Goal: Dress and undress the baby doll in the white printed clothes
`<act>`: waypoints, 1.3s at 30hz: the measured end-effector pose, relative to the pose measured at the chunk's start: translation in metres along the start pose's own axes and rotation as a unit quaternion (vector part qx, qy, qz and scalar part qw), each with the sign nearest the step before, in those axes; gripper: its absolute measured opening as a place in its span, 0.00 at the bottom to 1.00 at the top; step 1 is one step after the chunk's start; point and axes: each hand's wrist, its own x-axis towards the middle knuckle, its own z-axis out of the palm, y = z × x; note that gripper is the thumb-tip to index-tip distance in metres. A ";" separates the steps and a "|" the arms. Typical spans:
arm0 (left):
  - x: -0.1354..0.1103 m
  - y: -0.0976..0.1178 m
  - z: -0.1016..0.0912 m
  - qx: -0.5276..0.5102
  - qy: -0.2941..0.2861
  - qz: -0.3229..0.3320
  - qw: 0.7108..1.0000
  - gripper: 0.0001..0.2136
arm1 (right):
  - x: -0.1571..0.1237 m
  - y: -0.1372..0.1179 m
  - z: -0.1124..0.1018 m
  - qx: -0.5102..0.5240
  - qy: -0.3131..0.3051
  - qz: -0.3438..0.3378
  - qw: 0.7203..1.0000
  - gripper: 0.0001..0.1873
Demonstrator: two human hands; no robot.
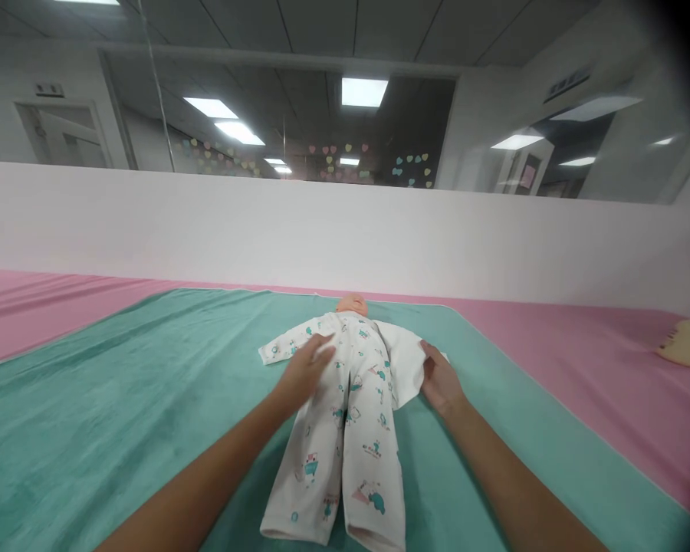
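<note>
Head cam: both arms reach in from the near side. Left hand is loose, thumb and fingers apart, over the printed baby outfit; right hand has its plain white flap pinched. Outfit's mid teal sheet, doll head at the far end, pink cloth left and right, white wall beyond.

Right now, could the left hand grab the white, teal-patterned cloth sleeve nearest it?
Probably yes: the left hand is close to the sleeve, and nothing seems to block the way.
</note>
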 end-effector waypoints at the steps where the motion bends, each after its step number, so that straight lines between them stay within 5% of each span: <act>1: -0.004 0.004 0.009 0.013 -0.035 0.035 0.999 0.17 | -0.001 -0.002 0.000 0.007 -0.001 -0.004 1.000 0.09; 7: -0.016 0.003 0.023 0.075 -0.102 0.139 0.982 0.09 | -0.014 -0.010 0.025 0.004 -0.059 -0.016 0.998 0.11; 13: -0.018 0.002 0.019 0.069 -0.085 0.138 0.984 0.07 | -0.047 -0.017 0.068 -0.208 -0.239 -0.050 0.947 0.15; 18: -0.021 0.003 0.020 0.043 -0.064 0.137 0.988 0.10 | -0.039 -0.007 0.060 -0.130 -0.135 -0.072 0.980 0.15; 21: -0.022 0.006 0.019 0.041 -0.047 0.112 0.992 0.12 | -0.030 0.005 0.053 -0.180 -0.083 -0.116 0.973 0.14; 28: -0.030 0.016 0.022 -0.007 -0.015 0.033 0.999 0.18 | -0.051 0.021 0.074 -0.491 -0.202 -0.248 0.810 0.32; 30: -0.031 0.016 0.021 -0.019 0.002 0.027 0.999 0.17 | -0.059 0.017 0.079 -0.509 -0.227 -0.259 0.789 0.30; 32: -0.030 0.014 0.018 0.010 0.038 0.044 0.998 0.16 | -0.061 0.012 0.079 -0.482 -0.255 -0.250 0.800 0.24; 34: -0.025 0.008 0.012 0.048 0.080 0.058 0.994 0.14 | -0.057 0.007 0.073 -0.411 -0.234 -0.223 0.852 0.19; 37: -0.014 -0.007 0.003 0.030 0.115 0.012 0.993 0.11 | -0.041 0.007 0.055 -0.294 -0.075 -0.182 0.935 0.18; 39: -0.008 -0.018 0.000 -0.026 0.108 -0.054 0.992 0.12 | -0.027 0.012 0.039 -0.264 0.015 -0.137 0.955 0.17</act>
